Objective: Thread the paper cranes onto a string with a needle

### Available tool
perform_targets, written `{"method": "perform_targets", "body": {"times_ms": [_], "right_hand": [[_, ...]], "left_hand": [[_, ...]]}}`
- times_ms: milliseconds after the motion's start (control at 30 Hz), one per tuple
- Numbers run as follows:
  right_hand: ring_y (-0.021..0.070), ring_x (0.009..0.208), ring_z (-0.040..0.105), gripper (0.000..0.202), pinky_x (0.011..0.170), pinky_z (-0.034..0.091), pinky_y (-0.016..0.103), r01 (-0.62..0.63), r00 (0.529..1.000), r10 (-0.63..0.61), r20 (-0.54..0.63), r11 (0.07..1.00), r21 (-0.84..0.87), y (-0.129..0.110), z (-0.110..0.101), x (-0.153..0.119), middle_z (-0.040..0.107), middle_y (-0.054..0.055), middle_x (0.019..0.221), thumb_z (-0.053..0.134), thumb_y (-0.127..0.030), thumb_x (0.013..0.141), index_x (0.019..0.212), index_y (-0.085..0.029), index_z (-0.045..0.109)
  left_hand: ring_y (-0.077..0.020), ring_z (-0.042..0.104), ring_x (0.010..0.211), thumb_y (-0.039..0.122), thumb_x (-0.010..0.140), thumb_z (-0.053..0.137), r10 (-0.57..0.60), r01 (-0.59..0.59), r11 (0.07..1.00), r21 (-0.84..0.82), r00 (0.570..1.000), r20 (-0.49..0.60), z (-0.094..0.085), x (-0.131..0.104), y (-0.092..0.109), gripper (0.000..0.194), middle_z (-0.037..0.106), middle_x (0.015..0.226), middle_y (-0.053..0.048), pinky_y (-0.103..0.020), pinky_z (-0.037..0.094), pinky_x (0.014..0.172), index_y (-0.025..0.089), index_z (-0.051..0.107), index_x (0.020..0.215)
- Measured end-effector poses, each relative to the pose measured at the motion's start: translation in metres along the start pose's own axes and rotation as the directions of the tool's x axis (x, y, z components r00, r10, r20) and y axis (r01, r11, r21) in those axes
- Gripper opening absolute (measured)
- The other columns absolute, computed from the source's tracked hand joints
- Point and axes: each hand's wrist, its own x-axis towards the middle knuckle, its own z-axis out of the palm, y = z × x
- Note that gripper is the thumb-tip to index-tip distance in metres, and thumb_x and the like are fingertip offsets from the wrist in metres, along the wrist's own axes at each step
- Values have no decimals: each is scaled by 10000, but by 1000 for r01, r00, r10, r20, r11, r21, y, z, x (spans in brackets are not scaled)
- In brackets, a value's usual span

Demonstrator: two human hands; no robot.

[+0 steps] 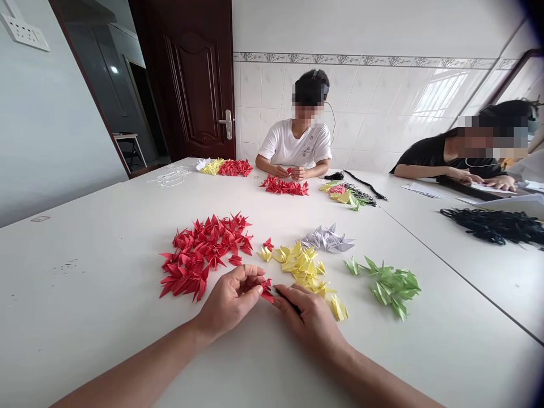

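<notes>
My left hand (233, 296) is closed on a red paper crane (267, 290), pinched between thumb and fingers above the white table (127, 340). My right hand (312, 314) grips a slim dark tool (293, 303) whose tip points at the crane; its kind is mostly hidden by the fingers. Left of my hands lies a heap of red paper cranes (204, 249). Yellow folded cranes (304, 263) spread just beyond my right hand, with pale lilac ones (327, 238) behind them. Green cranes (393, 286) form a pile to the right.
Across the table sits a person in a white shirt (293, 144), handling a small red piece behind a row of red cranes (284, 186). Another person in black (433, 153) bends over papers at right. Black cords (497, 224) and white strings (170, 175) lie farther off.
</notes>
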Motion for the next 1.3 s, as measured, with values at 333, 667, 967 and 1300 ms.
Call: {"method": "perform_targets", "body": {"times_ms": [333, 667, 967, 1300], "right_hand": [[143, 558, 549, 293, 514, 398, 231, 16, 1000, -16, 10, 1000, -23, 0, 0, 1, 584, 20, 653, 415, -339, 900, 818, -207, 664], [141, 550, 533, 287, 499, 368, 228, 30, 1000, -30, 10, 998, -52, 2, 1, 1, 565, 16, 634, 415, -317, 900, 825, -199, 665], [145, 571, 547, 258, 520, 385, 232, 10, 1000, -10, 17, 1000, -27, 1, 0, 1, 578, 16, 648, 433, -289, 891, 818, -200, 665], [154, 627, 562, 243, 549, 439, 245, 125, 992, -124, -21, 991, 50, -3, 0, -4, 618, 44, 734, 498, -314, 850, 991, -169, 634]], "left_hand": [[-189, 617, 902, 243, 743, 585, -6, 6, 1000, -5, 1000, 14, 1, -1, 1, 235, 653, 918, -61, -315, 520, 802, 168, 588, 965], [-178, 607, 897, 232, 762, 561, -9, 9, 1000, 20, 1000, 23, 0, -1, 1, 216, 643, 928, -60, -303, 511, 802, 165, 578, 966], [-174, 611, 880, 236, 765, 561, 7, -7, 1000, 27, 1000, 10, -1, -1, 1, 206, 652, 918, -53, -289, 513, 776, 174, 590, 960], [-190, 614, 950, 217, 780, 545, -15, 15, 1000, 8, 995, 101, -3, 4, -1, 241, 657, 1008, -66, -326, 490, 868, 167, 574, 1014]]}}
